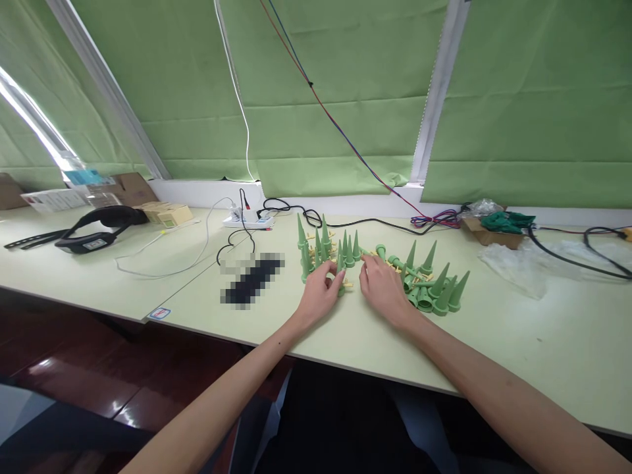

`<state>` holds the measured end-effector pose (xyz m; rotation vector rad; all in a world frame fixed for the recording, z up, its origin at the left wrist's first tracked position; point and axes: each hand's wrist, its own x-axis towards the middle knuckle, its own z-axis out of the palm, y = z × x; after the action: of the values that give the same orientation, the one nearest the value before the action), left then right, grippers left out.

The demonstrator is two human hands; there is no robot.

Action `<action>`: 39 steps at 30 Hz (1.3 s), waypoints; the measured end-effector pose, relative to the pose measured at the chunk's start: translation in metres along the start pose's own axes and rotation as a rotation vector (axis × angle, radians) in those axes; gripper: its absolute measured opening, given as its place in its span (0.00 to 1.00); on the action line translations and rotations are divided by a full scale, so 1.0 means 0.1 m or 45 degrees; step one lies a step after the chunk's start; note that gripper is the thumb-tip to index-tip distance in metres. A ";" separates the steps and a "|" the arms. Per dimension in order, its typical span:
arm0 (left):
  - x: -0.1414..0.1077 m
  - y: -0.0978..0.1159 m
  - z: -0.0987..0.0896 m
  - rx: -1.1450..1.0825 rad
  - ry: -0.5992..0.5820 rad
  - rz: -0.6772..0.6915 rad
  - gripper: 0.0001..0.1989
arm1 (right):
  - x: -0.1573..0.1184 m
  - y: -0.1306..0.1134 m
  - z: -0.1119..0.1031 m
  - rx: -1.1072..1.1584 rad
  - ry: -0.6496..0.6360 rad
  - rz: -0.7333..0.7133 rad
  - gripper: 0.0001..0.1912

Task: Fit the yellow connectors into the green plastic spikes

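Observation:
My left hand (320, 293) is closed around a green plastic plant-watering spike (340, 263), which stands point up with a yellow stub (348, 285) jutting out to its right. Just right of it, my right hand (382, 286) has its fingers bent together, their tips beside a small green piece; what they grip, if anything, is hidden. Beyond the left hand stands a cluster of upright green spikes (324, 238) with yellow stubs. Next to the right hand lies a looser pile of green spikes (439, 283), some upright, others on their sides with open ends showing.
A blurred dark item (253, 280) lies left of my hands. Behind are a white power strip (249, 219) and black cables (365, 222). A black headset (101, 227) lies far left. At right are a cardboard box (491, 234) and clear plastic bags (516, 266). The table's front edge is near me.

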<state>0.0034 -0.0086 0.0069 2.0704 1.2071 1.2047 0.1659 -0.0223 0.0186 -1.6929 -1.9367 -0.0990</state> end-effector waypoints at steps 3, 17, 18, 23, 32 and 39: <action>0.00 -0.01 0.01 0.017 -0.001 -0.008 0.13 | -0.01 -0.01 -0.02 -0.160 -0.157 0.012 0.18; -0.03 0.08 -0.02 -0.105 0.190 -0.013 0.13 | -0.04 -0.05 -0.01 -0.280 -0.282 0.065 0.15; -0.03 0.08 -0.02 -0.113 0.212 -0.009 0.13 | -0.04 -0.05 -0.01 -0.279 -0.285 0.063 0.15; -0.03 0.09 -0.02 -0.118 0.237 0.010 0.13 | -0.03 -0.04 0.00 -0.281 -0.312 0.059 0.16; -0.04 0.07 -0.01 -0.081 0.210 0.027 0.13 | -0.01 -0.01 0.02 -0.309 -0.324 0.060 0.16; -0.04 0.07 -0.01 -0.073 0.203 0.032 0.13 | -0.01 0.01 0.01 -0.340 -0.324 0.038 0.24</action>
<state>0.0045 -0.0153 0.0107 1.9849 1.2049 1.4225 0.1663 -0.0227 0.0167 -1.9890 -2.1607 -0.1430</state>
